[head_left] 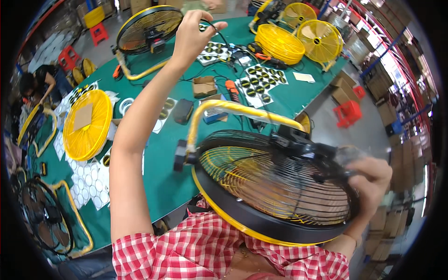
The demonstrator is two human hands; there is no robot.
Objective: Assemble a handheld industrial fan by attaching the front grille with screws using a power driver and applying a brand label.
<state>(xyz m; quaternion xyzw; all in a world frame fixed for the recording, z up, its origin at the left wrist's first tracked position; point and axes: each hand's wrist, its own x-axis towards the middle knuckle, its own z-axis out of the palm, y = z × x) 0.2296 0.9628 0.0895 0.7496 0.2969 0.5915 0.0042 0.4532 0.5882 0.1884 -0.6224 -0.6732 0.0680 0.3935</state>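
Observation:
A large drum fan [280,186] with a black wire guard, black drum and yellow rim leans tilted against my checked shirt. Its yellow tube stand [242,108] reaches over the green table. My left hand [193,35] is raised beyond it, thumb and fingers pinched on a thin black cord [224,33]. Part of that cord is lost among the dark things on the table. At the fan's right side is my right hand [373,179], blurred, its fingers curled at the black bracket [303,148] behind the guard. What the fingertips grip there is smeared.
On the green table [161,161] lie round-label sheets [261,84], an orange-handled tool [232,91], a small open carton [204,86] and a yellow fan guard [88,123]. Another fan [149,32] stands at the back. A red stool [347,113] is right; a person [44,81] works left.

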